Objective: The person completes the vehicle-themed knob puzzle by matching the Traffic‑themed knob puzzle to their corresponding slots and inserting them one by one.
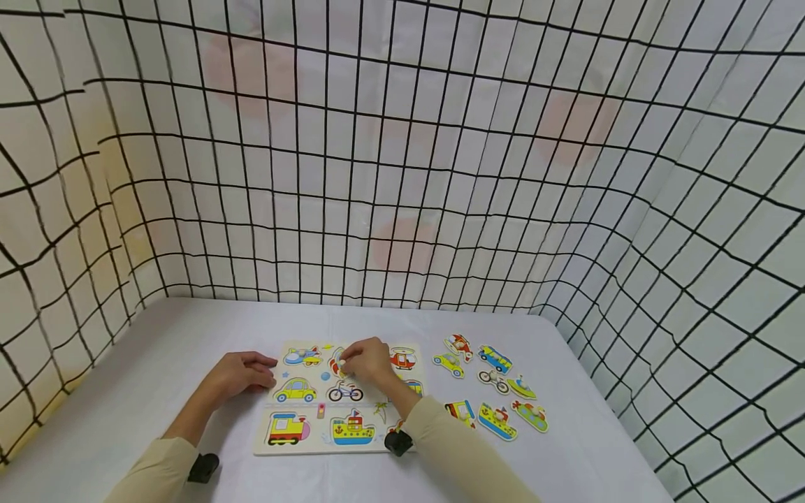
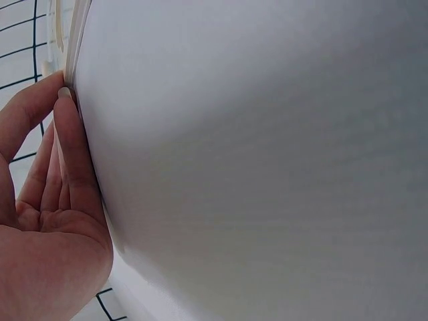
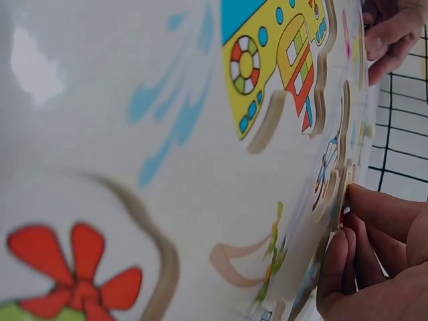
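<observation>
Closest to the camera, two beige sleeves [image 1: 462,450] are reaching toward a puzzle board [image 1: 319,439] lying flat on a white-covered table [image 1: 591,447]. A person's left hand [image 1: 241,375] is resting at the board's left edge, its fingers loosely extended and touching the rim, apparently steadying it. Loose pieces [image 1: 497,421], including a boat, are lying right of the board, seemingly placed within the right arm's easy reach. The right hand [image 1: 369,361] is pinching a red-and-white piece [image 1: 335,363] at the board's upper middle, thumb and fingertips drawn together, probably for fine control; whether it is sitting flush cannot be told. Beyond, a black grid [image 1: 327,52] is standing before pale cloth.
</observation>
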Demonstrator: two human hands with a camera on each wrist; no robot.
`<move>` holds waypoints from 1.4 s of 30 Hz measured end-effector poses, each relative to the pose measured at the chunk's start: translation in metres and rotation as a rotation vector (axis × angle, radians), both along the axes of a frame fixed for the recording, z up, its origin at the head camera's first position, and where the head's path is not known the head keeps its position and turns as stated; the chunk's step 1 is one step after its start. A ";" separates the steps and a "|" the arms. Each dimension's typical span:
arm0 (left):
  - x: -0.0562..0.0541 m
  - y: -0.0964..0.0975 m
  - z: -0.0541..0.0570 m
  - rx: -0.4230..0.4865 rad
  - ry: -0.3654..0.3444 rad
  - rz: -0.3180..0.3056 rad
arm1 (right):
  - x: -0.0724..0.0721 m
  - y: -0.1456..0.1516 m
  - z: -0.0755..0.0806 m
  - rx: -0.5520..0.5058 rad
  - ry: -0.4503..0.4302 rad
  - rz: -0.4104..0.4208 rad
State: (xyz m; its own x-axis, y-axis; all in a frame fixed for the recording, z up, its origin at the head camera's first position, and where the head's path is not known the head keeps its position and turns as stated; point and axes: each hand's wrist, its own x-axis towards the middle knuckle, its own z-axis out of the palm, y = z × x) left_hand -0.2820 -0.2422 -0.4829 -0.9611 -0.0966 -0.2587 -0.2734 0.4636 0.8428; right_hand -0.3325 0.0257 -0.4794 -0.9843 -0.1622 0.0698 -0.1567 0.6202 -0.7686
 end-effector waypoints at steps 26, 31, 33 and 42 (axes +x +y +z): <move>0.001 0.001 -0.002 -0.003 0.028 -0.010 | 0.002 -0.011 -0.010 -0.108 -0.002 -0.079; 0.001 0.002 -0.004 0.002 0.026 -0.012 | 0.002 -0.009 -0.010 -0.108 -0.005 -0.077; 0.001 0.002 -0.005 0.007 0.026 -0.011 | 0.002 -0.008 -0.010 -0.104 -0.011 -0.075; 0.002 0.000 -0.004 -0.008 0.031 -0.016 | 0.004 -0.002 -0.003 -0.059 -0.022 -0.061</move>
State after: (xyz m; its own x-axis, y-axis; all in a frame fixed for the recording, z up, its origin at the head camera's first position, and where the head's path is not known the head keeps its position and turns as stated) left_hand -0.2800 -0.2421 -0.4869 -0.9701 -0.0834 -0.2280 -0.2399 0.4744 0.8470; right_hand -0.3290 0.0234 -0.4824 -0.9936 -0.0984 0.0555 -0.1027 0.5817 -0.8069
